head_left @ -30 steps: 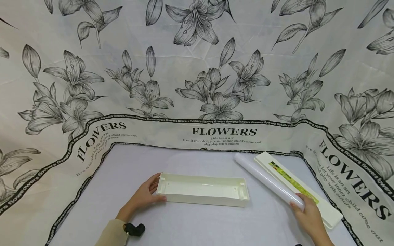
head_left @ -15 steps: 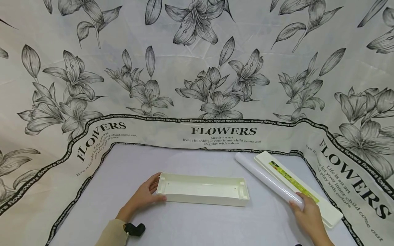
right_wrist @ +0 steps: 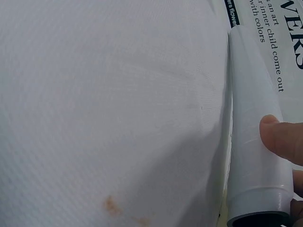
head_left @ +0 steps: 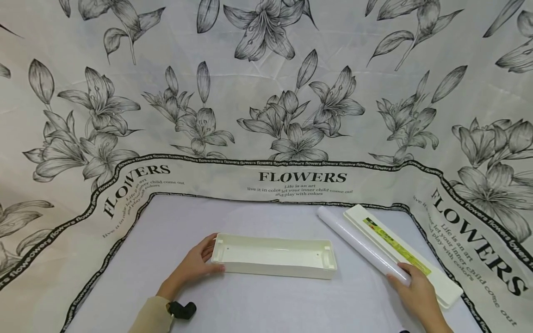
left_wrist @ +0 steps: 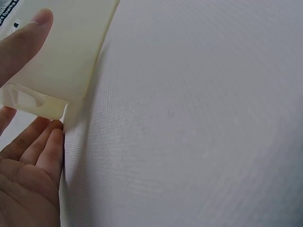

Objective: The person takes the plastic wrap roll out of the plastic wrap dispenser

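A long, shallow cream plastic box (head_left: 276,269) stands with its hollow side up in the middle of the table. My left hand (head_left: 195,264) grips its left end, thumb (left_wrist: 35,35) on the front wall and fingers (left_wrist: 42,142) at the short end. At the right, a glossy white roll of plastic wrap (head_left: 360,243) lies slanted, and my right hand (head_left: 418,292) holds its near end. The right thumb (right_wrist: 281,137) presses along the roll's side; the dark end of its core (right_wrist: 260,219) shows below.
A long cream lid (head_left: 443,289) with a yellow-green label (head_left: 395,247) lies slanted just right of the roll. White cloth (head_left: 270,305) covers the table, and a flower-printed curtain (head_left: 304,185) borders its back and sides.
My right hand has shifted slightly to the left at the roll's near end, and that end moved a little with it. The left hand and box look the same.
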The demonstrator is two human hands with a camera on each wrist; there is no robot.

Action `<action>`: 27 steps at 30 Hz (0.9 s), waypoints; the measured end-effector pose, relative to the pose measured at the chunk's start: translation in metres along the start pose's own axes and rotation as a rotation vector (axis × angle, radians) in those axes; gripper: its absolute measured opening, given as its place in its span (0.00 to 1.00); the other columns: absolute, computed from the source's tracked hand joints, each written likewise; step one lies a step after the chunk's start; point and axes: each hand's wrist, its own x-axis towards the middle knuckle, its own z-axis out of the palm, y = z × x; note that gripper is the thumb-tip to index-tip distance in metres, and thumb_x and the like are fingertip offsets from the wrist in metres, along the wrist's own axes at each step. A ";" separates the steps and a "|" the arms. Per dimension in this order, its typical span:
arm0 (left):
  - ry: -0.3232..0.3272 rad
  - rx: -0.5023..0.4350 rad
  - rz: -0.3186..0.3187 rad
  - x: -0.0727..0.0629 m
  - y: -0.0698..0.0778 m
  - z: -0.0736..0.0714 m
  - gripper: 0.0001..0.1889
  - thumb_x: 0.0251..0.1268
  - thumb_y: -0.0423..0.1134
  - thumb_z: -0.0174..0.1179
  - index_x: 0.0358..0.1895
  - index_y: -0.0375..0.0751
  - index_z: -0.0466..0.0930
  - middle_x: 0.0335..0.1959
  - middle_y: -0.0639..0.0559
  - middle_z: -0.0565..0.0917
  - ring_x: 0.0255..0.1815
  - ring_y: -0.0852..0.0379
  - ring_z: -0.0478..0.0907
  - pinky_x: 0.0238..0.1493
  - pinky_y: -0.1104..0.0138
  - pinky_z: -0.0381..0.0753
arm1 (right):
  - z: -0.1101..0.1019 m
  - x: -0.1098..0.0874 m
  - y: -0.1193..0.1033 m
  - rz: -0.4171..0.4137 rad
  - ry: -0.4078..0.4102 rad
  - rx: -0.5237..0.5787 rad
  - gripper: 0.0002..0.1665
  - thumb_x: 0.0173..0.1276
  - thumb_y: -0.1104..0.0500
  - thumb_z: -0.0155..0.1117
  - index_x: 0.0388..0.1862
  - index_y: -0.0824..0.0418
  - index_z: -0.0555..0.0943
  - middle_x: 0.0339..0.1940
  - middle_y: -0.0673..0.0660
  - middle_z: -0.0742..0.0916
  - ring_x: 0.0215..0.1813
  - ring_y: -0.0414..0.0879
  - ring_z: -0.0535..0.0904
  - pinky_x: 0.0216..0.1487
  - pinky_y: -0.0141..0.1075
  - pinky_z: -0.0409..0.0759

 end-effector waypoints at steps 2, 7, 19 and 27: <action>-0.003 -0.001 -0.005 0.000 0.000 0.000 0.57 0.49 0.40 0.83 0.81 0.40 0.55 0.76 0.31 0.67 0.77 0.36 0.67 0.73 0.61 0.72 | 0.000 0.001 0.001 0.026 -0.022 -0.004 0.46 0.72 0.48 0.68 0.73 0.78 0.63 0.72 0.83 0.67 0.71 0.79 0.64 0.69 0.72 0.66; -0.006 -0.007 -0.023 -0.001 0.001 0.001 0.57 0.49 0.41 0.83 0.81 0.41 0.56 0.76 0.32 0.67 0.77 0.36 0.67 0.74 0.61 0.71 | 0.001 0.001 0.003 0.010 -0.033 -0.016 0.46 0.71 0.47 0.69 0.73 0.78 0.64 0.71 0.83 0.68 0.70 0.79 0.65 0.69 0.71 0.68; -0.001 -0.011 -0.034 -0.001 0.004 0.000 0.58 0.48 0.41 0.83 0.82 0.41 0.55 0.76 0.33 0.67 0.77 0.37 0.67 0.74 0.61 0.71 | 0.001 0.000 0.003 -0.041 -0.019 -0.028 0.42 0.71 0.50 0.67 0.71 0.77 0.66 0.69 0.82 0.70 0.70 0.79 0.65 0.68 0.71 0.67; 0.002 -0.006 -0.034 -0.001 0.003 0.001 0.58 0.48 0.41 0.83 0.82 0.42 0.56 0.76 0.33 0.68 0.77 0.37 0.67 0.74 0.62 0.71 | -0.001 0.001 0.001 -0.012 -0.033 -0.023 0.42 0.71 0.51 0.68 0.72 0.77 0.66 0.69 0.82 0.70 0.72 0.79 0.64 0.70 0.71 0.66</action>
